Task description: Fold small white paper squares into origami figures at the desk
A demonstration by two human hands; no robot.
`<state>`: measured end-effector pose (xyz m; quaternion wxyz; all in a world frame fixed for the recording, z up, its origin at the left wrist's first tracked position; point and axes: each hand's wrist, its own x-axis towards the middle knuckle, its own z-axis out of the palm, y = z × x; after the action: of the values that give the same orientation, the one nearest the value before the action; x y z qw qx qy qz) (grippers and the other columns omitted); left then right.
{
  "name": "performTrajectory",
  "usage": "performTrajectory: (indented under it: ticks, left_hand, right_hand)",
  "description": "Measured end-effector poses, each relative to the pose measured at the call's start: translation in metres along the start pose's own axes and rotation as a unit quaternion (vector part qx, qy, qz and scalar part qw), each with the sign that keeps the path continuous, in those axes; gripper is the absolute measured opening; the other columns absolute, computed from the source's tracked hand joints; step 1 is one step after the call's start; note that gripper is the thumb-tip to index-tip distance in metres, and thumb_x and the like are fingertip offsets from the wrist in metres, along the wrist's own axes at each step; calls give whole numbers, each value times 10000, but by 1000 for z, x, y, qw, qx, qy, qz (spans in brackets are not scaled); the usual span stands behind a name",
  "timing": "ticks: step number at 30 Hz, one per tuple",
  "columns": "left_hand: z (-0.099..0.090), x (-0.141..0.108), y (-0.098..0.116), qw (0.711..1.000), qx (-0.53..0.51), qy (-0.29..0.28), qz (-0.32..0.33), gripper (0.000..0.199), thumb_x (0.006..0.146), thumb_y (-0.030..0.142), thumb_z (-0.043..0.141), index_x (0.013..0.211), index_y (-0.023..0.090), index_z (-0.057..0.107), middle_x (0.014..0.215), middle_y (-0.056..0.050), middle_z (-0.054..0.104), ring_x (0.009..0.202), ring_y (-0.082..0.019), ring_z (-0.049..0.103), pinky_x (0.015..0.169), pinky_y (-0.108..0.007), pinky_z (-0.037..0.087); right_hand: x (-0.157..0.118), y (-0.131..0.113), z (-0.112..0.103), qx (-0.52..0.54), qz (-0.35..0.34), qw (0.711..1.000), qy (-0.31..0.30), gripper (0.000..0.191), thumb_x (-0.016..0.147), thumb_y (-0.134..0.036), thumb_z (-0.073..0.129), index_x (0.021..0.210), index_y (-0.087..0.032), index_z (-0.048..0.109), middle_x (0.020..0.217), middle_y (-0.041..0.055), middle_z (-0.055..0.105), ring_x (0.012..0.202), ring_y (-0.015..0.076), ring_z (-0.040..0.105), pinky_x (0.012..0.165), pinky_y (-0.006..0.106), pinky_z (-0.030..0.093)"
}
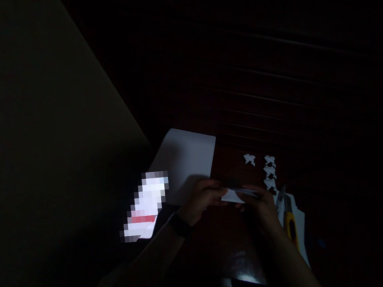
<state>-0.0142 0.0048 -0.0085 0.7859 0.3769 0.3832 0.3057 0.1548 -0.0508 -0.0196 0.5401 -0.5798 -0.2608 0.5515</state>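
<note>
The small white paper (231, 196) was just below the middle of the frame. Its long way ran side to side, between left hand (201, 200) and right hand (263, 205), both pinching it.

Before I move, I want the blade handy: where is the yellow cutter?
In the head view, the yellow cutter lies at lower right, on the white papers, just beside the right forearm.

Tabletop (239, 255): dark, glossy at lower centre. Sheet (189, 157), centre: matt white paper, smooth. Cutter handle (290, 226), lower right: yellow, plastic-looking.
</note>
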Motion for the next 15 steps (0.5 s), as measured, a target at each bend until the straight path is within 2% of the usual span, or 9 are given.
performTrajectory:
  ticks: [3, 9, 15]
  left_hand:
    - [-2, 1, -4, 1000, -8, 12, 3, 210, 680, 269, 696, 784, 97, 633, 829, -75, 624, 773, -193, 626, 734, -384, 549]
    - [-1, 1, -2, 999, -8, 35, 6, 183, 662, 244, 705, 697, 100, 597, 723, -18, 571, 700, -146, 601, 704, -367, 560]
    - [3, 0, 2, 999, 6, 41, -9, 179, 656, 235, 703, 684, 94, 595, 705, -18, 564, 692, -146, 596, 698, -369, 554]
  right_hand:
    - [-1, -1, 1, 2, -3, 1000, -10, 285, 638, -261, 754, 878, -149, 648, 667, 38, 689, 494, 156, 624, 414, 221, 477]
    - [-1, -4, 2, -23, 1, 997, -73, 284, 677, -273, 728, 908, -133, 639, 806, 72, 693, 564, 164, 650, 473, 237, 519]
    - [3, -3, -2, -16, 17, 999, -49, 258, 680, -273, 723, 879, -124, 655, 745, 65, 692, 557, 171, 654, 474, 243, 534]
